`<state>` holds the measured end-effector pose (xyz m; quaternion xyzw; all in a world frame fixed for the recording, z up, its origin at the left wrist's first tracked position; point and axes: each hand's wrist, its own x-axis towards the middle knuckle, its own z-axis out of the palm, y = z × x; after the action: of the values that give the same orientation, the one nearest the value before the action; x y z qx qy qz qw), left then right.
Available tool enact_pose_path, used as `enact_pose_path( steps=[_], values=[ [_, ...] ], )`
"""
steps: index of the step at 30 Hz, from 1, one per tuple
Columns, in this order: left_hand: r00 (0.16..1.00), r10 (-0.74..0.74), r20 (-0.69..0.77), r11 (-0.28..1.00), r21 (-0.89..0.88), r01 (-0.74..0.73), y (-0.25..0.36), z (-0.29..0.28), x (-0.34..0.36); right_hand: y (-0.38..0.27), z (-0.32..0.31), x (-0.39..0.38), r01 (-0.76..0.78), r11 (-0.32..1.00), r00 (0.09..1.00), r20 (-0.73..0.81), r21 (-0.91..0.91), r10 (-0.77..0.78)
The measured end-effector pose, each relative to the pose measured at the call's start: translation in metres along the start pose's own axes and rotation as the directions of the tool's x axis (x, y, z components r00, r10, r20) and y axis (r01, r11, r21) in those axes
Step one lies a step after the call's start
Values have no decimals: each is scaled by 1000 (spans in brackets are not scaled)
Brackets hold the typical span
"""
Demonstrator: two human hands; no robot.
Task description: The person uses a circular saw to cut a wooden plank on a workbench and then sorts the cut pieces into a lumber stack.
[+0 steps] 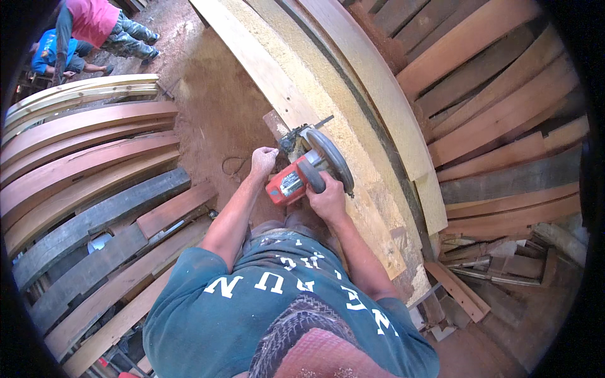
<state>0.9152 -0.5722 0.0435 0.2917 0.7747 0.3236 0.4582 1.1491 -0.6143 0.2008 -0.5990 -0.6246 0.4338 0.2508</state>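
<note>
A circular saw (287, 184) with a red motor housing and dark blade guard rests over a long pale plank (268, 66) on the workbench. Wrapped round its dark rear handle is my right hand (329, 200). My left hand (265, 160) is closed, its fingertips pinched together beside the black bracket (290, 142) at the saw's front. What those fingertips hold is too small to make out. Pale sawdust (309, 85) covers the bench along the plank's right side.
Stacked boards (82, 151) line the left side, and more boards (491, 113) lean at the right. Offcuts (504, 264) lie at the lower right. Two people are at the upper left, one in a pink shirt (94, 22), one in a blue shirt (45, 51). A dark cord (233, 165) loops near my left hand.
</note>
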Motion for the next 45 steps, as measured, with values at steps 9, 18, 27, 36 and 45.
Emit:
enact_pose_path(
  steps=[9,18,27,36,45],
  values=[
    [1000,-28,15,998,-64,28,-4,-14,36,-16,18,21,64,998,998,-22,30,-63],
    [1000,-8,31,999,-36,9,-1,-27,55,-20,31,41,50,999,998,-29,7,-50],
    [997,-75,37,994,-78,78,17,-38,58,-22,34,52,88,996,995,-41,30,-86],
    [985,-151,84,981,-112,160,43,-66,105,-54,57,103,72,996,997,-36,49,-70],
    [984,-146,103,976,-149,161,54,-80,119,-69,64,116,81,996,996,-25,42,-80]
  ],
)
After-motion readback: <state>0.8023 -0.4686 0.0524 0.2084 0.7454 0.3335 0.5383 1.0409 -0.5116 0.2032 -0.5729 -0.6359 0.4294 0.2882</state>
